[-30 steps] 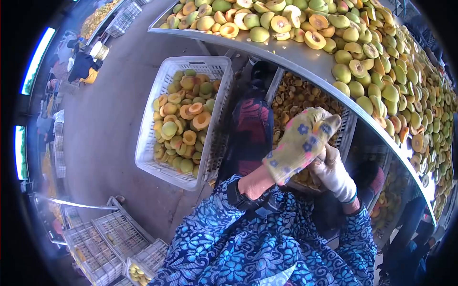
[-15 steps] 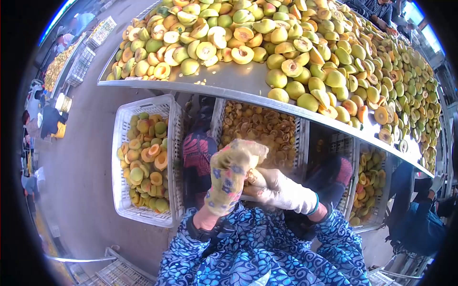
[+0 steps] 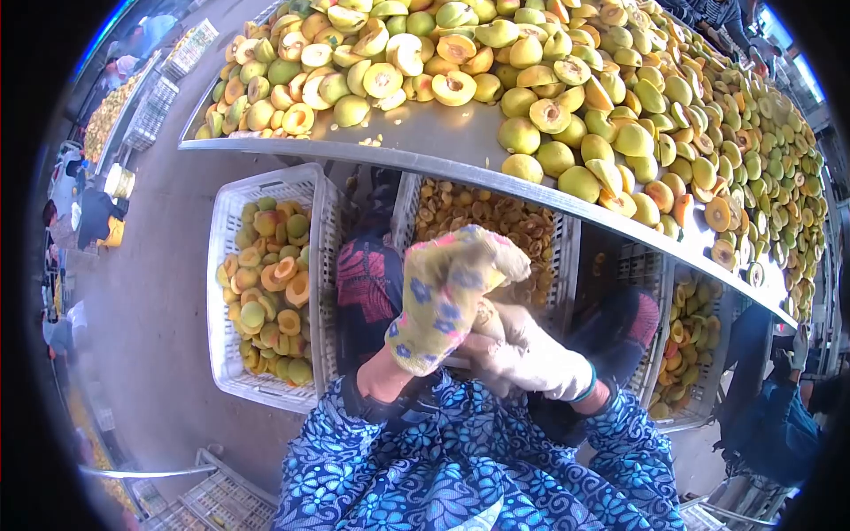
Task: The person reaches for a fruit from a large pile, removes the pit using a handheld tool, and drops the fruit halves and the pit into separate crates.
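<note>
My left hand (image 3: 447, 296), in a yellowish glove with blue flowers, is curled over in front of my lap. Just beside and below it, my right hand (image 3: 536, 354) wears a whitish glove and has its fingers bent inward. The two gloves meet around a spot hidden between them, so what they hold cannot be made out. Beneath the hands stands a white crate (image 3: 562, 265) of small orange-brown fruit pieces (image 3: 487, 217). Above, halved yellow-green peaches (image 3: 553, 115) are heaped on a metal table (image 3: 425, 142).
A white crate (image 3: 217, 327) of peach halves (image 3: 274, 292) stands to my left, and another crate (image 3: 655, 354) with fruit to my right. The table's metal edge (image 3: 496, 184) runs across in front of me. Co-workers sit at far left and at right, one in dark blue (image 3: 779, 416).
My left hand has risen slightly and shifted right, its fingers now curling over toward the right hand. My right hand stays close to where it was. The view has tilted slightly.
</note>
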The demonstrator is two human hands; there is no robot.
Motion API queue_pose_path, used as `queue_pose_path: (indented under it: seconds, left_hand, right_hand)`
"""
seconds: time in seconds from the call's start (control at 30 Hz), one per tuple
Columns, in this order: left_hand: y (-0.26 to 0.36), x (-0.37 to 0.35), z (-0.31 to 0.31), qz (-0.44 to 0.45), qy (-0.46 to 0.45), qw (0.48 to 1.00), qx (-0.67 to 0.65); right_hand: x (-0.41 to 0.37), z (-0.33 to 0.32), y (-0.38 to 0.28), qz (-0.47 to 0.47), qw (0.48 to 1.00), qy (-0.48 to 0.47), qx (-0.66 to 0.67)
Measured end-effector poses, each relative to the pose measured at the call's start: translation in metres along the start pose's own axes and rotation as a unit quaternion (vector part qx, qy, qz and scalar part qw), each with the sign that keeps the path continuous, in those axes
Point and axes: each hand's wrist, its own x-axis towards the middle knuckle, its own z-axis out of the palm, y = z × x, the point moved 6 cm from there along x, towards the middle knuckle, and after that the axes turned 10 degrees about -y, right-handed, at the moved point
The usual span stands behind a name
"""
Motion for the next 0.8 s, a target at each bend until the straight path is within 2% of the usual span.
queue_pose_path:
  seconds: [0.07,0.1,0.17,0.2,0.27,0.3,0.33,0.4,0.43,0.47,0.5,0.53,0.57,0.63,0.67,0.73,0.77,0.8]
  left_hand:
    - [-0.012,-0.005,0.000,-0.058,0.049,0.994,-0.078]
    - [-0.011,-0.005,-0.005,-0.058,0.052,0.994,-0.078]
    - [-0.011,-0.002,-0.002,-0.081,-0.065,0.995,-0.010]
    - [-0.012,-0.003,-0.001,-0.079,-0.065,0.995,-0.012]
    - [-0.020,-0.007,0.005,-0.090,-0.037,0.968,-0.232]
    - [-0.019,-0.012,0.003,-0.115,0.019,0.968,-0.221]
    - [-0.030,-0.015,0.005,-0.111,0.021,0.969,-0.221]
    - [-0.065,-0.029,-0.012,-0.076,0.167,0.983,-0.020]
    - [-0.066,-0.028,-0.012,-0.044,0.178,0.983,0.025]
    - [-0.050,-0.024,-0.015,-0.040,0.181,0.982,0.022]
    - [-0.037,-0.018,-0.013,-0.119,0.142,0.973,-0.139]
    - [-0.030,-0.017,-0.005,-0.193,0.097,0.931,-0.295]
    - [-0.024,-0.018,-0.010,-0.191,0.100,0.931,-0.296]
    - [-0.011,-0.018,-0.020,-0.160,0.084,0.971,-0.158]
    - [-0.009,-0.019,-0.021,-0.160,0.086,0.970,-0.159]
    - [0.005,-0.017,-0.026,-0.074,0.095,0.988,-0.093]
    - [0.010,-0.017,-0.030,-0.073,0.092,0.990,-0.075]
    - [0.009,-0.017,-0.034,-0.073,0.093,0.990,-0.076]
  right_hand:
    - [0.000,-0.003,0.000,0.008,1.000,-0.017,0.003]
    - [-0.003,-0.007,0.001,0.010,1.000,-0.019,0.003]
    - [-0.011,0.001,0.020,0.118,0.966,-0.108,0.205]
    - [-0.011,0.002,0.024,0.119,0.966,-0.106,0.204]
    - [-0.008,0.022,0.022,0.044,0.894,-0.201,0.399]
    - [-0.005,0.027,0.017,0.023,0.890,-0.208,0.406]
    - [-0.004,0.028,0.018,0.025,0.890,-0.210,0.403]
    - [-0.001,0.023,0.025,0.018,0.903,-0.186,0.386]
    - [-0.001,0.024,0.028,0.031,0.884,-0.200,0.421]
    - [0.000,0.027,0.026,0.034,0.886,-0.200,0.417]
    - [0.003,0.026,0.025,0.021,0.913,-0.170,0.371]
    - [0.006,0.025,0.024,0.007,0.936,-0.140,0.324]
    - [0.008,0.029,0.025,0.011,0.936,-0.141,0.323]
    - [0.012,0.031,0.025,-0.003,0.951,-0.125,0.284]
    - [0.014,0.033,0.025,-0.001,0.951,-0.124,0.283]
    - [0.017,0.046,0.017,0.015,0.893,-0.206,0.400]
    - [0.017,0.053,0.015,0.012,0.853,-0.228,0.470]
    - [0.019,0.057,0.014,0.014,0.853,-0.227,0.469]
